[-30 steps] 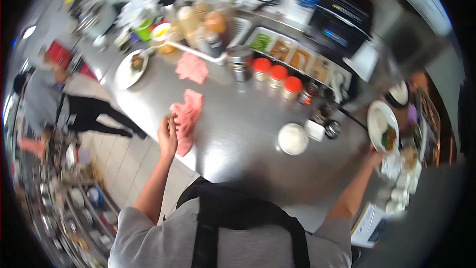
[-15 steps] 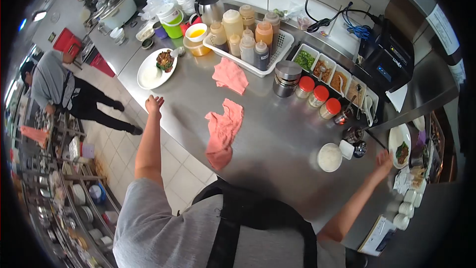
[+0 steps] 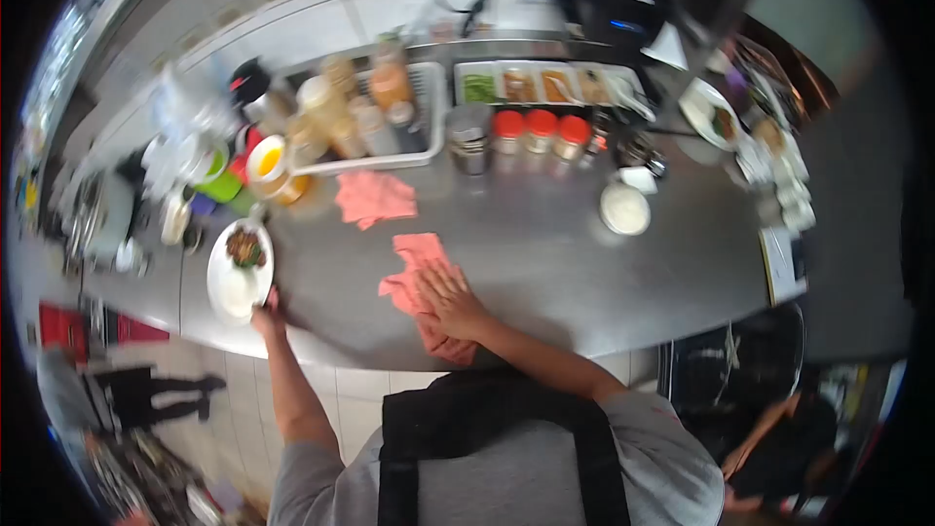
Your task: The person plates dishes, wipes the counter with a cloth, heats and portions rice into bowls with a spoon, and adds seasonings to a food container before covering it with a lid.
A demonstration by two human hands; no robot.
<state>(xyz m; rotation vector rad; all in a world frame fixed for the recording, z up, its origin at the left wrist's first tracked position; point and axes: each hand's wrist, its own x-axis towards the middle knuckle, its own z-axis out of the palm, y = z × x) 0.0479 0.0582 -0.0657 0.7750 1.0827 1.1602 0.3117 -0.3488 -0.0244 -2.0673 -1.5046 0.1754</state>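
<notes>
The right hand (image 3: 451,304) lay flat, palm down with fingers extended, on the near pink cloth (image 3: 421,278), which was rumpled on the metal surface (image 3: 526,292) close to its front edge. To the left of that cloth, the left hand (image 3: 269,316) touched the near rim of a white oval plate (image 3: 230,284) bearing a white mound and brown and green food; blur hid whether its fingers were pinching the rim. Well to the right of the near pink cloth stood a round bowl (image 3: 624,219) of white food. Just beyond the cloth, slightly left, lay a second pink cloth (image 3: 375,198). Farther beyond it, a white basket (image 3: 429,102) of sauce bottles (image 3: 336,117) stood to the left, with a yellow-filled tub (image 3: 268,164) beside it. Beyond the cloth to the right came a metal canister (image 3: 470,139), three red-lidded jars (image 3: 542,131) in a row and, behind them, a row of food trays (image 3: 536,84). Another oval plate (image 3: 711,115) sat far to the right of the cloth, and a black machine (image 3: 623,5) stood beyond the trays.
</notes>
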